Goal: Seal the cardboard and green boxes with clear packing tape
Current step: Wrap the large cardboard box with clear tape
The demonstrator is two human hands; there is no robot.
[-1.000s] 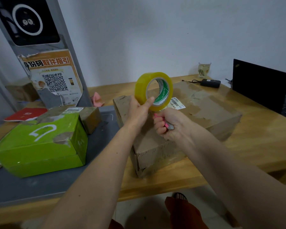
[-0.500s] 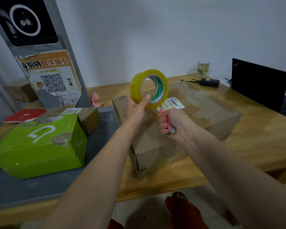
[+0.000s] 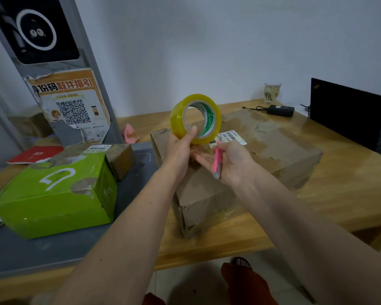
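My left hand [image 3: 178, 150] grips a roll of clear yellowish packing tape [image 3: 178, 116] upright above the large cardboard box [image 3: 277, 148], thumb on the roll's inner rim. My right hand [image 3: 237, 161] is just right of it, palm turned up. A pink utility knife [image 3: 217, 160] lies across that palm, pinned by the thumb, while the fingers stretch left under the roll. The cardboard box lies on the wooden table [image 3: 339, 194], with old tape patches and a shipping label [image 3: 229, 137]. The green box [image 3: 53, 192] sits to the left on a grey mat [image 3: 53, 249].
A small brown box [image 3: 121, 157] stands behind the green one. A grey kiosk pillar [image 3: 53, 62] with a QR poster rises at back left. A red booklet [image 3: 34, 154], pink cloth [image 3: 129, 134], glass [image 3: 272, 92], black adapter [image 3: 280, 110] and laptop [image 3: 348, 113] are also here.
My right hand has uncurled from a fist round the knife, and its fingers now reach left beneath the tape roll. The left hand keeps the roll raised, shifted slightly left.
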